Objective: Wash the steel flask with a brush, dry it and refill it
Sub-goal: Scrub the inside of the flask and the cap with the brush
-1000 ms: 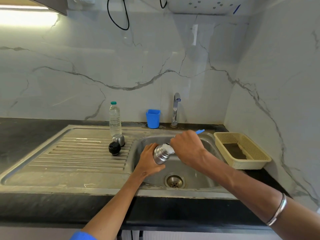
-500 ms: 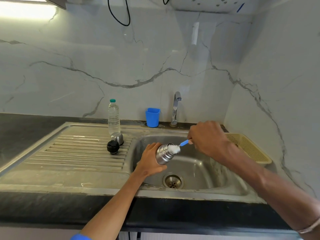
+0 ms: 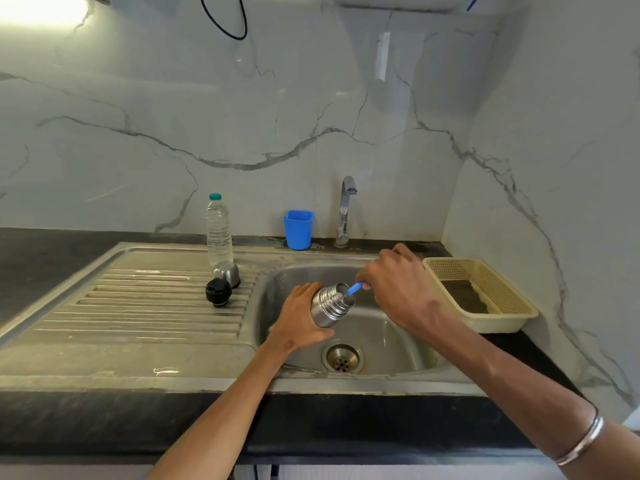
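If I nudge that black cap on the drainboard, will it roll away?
The black cap looks round, lying tilted on the ribbed drainboard, so it may roll. The ribs would probably check it. It seems small and light, likely easy to knock.

Single head-worn wide-angle view, facing forward and down, near the sink (image 3: pixel 398 344), marble wall (image 3: pixel 242 116) behind
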